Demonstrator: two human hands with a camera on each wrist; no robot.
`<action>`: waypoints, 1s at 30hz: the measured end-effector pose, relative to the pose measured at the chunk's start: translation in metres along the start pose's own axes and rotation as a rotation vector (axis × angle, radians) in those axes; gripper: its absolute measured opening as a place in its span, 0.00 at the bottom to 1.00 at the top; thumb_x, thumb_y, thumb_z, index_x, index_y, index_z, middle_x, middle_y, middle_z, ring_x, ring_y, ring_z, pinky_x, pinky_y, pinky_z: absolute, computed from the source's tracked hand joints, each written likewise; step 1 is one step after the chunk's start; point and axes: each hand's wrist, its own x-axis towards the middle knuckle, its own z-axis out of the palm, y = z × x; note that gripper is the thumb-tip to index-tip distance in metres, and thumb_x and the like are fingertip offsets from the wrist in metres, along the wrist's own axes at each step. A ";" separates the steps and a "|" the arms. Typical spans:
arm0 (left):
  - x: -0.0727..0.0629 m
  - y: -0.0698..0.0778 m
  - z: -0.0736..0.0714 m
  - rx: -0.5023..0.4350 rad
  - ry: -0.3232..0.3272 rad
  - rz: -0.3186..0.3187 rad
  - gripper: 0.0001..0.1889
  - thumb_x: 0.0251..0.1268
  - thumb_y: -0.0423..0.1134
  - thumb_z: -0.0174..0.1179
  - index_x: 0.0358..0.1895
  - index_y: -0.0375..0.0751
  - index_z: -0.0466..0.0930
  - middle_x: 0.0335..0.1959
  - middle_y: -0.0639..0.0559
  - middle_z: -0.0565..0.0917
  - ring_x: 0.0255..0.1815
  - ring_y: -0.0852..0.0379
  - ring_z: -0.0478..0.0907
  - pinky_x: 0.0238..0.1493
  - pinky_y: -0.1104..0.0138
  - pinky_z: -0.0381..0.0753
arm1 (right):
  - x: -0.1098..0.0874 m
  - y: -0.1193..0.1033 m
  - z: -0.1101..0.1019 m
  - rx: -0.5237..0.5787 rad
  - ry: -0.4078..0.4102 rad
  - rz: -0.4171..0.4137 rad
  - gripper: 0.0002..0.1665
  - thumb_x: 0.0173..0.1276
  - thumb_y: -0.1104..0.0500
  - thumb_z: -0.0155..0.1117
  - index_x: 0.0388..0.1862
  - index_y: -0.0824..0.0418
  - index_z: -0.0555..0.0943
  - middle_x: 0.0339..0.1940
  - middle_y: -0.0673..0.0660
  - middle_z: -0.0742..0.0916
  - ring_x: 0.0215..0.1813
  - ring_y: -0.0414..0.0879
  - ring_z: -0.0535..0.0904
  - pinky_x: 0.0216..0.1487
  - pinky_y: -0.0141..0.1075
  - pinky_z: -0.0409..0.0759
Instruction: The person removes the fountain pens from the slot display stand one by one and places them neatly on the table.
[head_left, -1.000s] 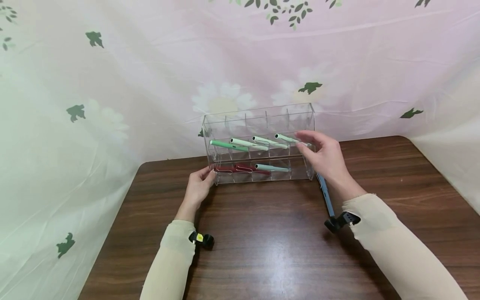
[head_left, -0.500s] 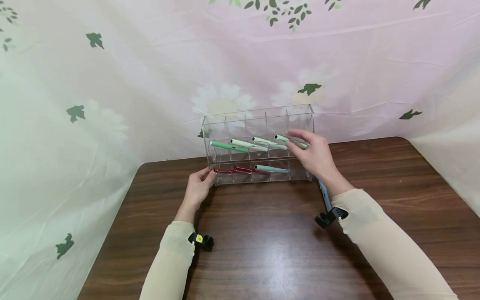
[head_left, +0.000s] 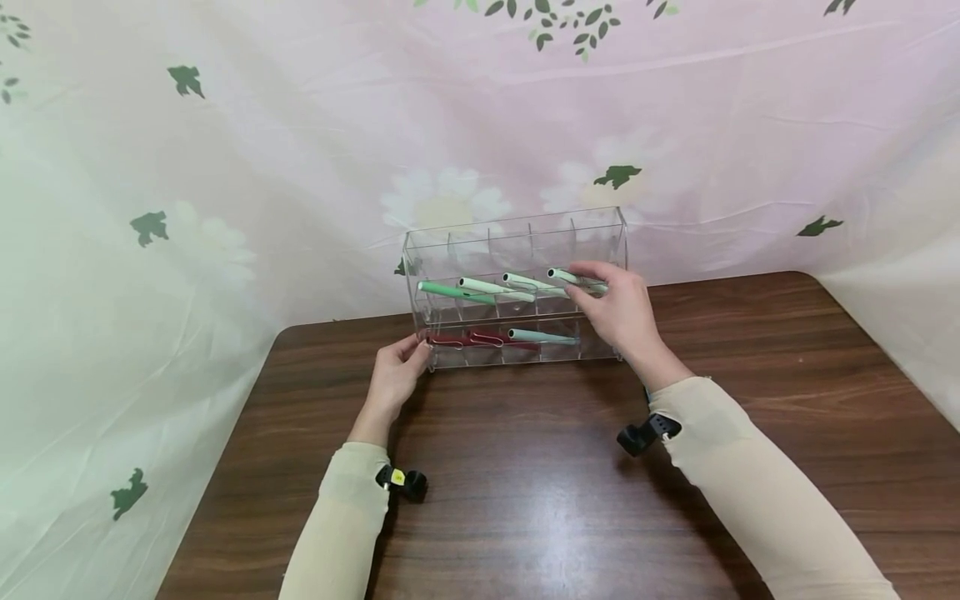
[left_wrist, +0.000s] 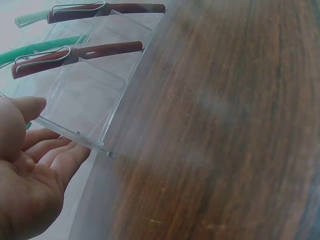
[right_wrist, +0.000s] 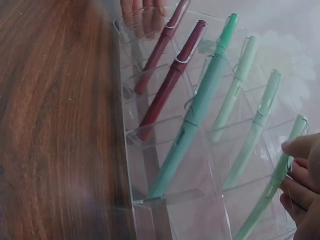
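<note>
A clear pen rack with two tiers of compartments stands at the back of the table. My left hand grips its left end panel, thumb on one side and fingers on the other, as the left wrist view shows. At the upper tier's right, my right hand pinches a light green pen near its clip; this pen lies slanted across the rack. Two more pale green pens and a darker green pen share that tier. Below lie two dark red pens and a teal pen.
The brown wooden table extends in front of the rack and to both sides. A blue pen on the table is mostly hidden by my right wrist. A patterned cloth hangs close behind the rack.
My right hand has moved left along the rightmost light green pen, toward its cap end. My right forearm now covers most of the blue pen. The left hand stays on the rack.
</note>
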 end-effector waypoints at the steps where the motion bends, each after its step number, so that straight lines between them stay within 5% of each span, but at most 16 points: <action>1: 0.000 0.000 0.000 -0.003 -0.001 0.000 0.23 0.85 0.33 0.54 0.76 0.26 0.73 0.70 0.28 0.81 0.72 0.38 0.80 0.70 0.60 0.83 | -0.001 -0.001 0.002 -0.012 0.008 -0.002 0.19 0.75 0.63 0.73 0.63 0.64 0.88 0.61 0.67 0.91 0.59 0.65 0.88 0.54 0.57 0.88; 9: -0.002 0.003 -0.001 -0.008 -0.007 0.002 0.23 0.85 0.33 0.55 0.76 0.26 0.73 0.69 0.28 0.81 0.72 0.38 0.80 0.69 0.61 0.83 | 0.000 -0.002 0.012 -0.039 0.099 -0.020 0.15 0.73 0.63 0.74 0.58 0.63 0.91 0.56 0.66 0.92 0.49 0.64 0.90 0.50 0.56 0.87; 16: 0.000 0.001 0.000 -0.003 0.002 0.009 0.23 0.85 0.33 0.55 0.75 0.26 0.74 0.68 0.28 0.82 0.71 0.38 0.81 0.68 0.62 0.84 | 0.000 -0.002 0.009 -0.011 0.112 -0.032 0.14 0.73 0.64 0.75 0.56 0.63 0.91 0.55 0.66 0.92 0.58 0.65 0.88 0.57 0.59 0.87; 22: 0.000 0.002 0.000 0.000 0.004 0.004 0.23 0.85 0.33 0.55 0.75 0.26 0.74 0.68 0.28 0.83 0.71 0.39 0.81 0.68 0.62 0.84 | 0.001 0.000 0.004 0.023 0.116 -0.063 0.14 0.73 0.64 0.75 0.56 0.63 0.91 0.55 0.64 0.93 0.54 0.63 0.89 0.47 0.48 0.82; 27: -0.001 0.002 0.000 -0.009 0.000 0.003 0.23 0.85 0.33 0.55 0.76 0.26 0.73 0.69 0.28 0.82 0.72 0.38 0.80 0.69 0.60 0.84 | 0.003 0.001 0.000 0.072 0.137 -0.106 0.14 0.71 0.67 0.75 0.55 0.66 0.91 0.54 0.66 0.92 0.56 0.63 0.89 0.55 0.50 0.85; 30: -0.001 0.003 0.001 -0.016 0.002 0.003 0.23 0.85 0.32 0.54 0.76 0.25 0.72 0.70 0.28 0.81 0.73 0.39 0.80 0.70 0.58 0.83 | 0.003 0.000 -0.003 0.108 0.158 -0.134 0.14 0.70 0.69 0.76 0.54 0.67 0.91 0.53 0.66 0.92 0.54 0.63 0.89 0.55 0.32 0.85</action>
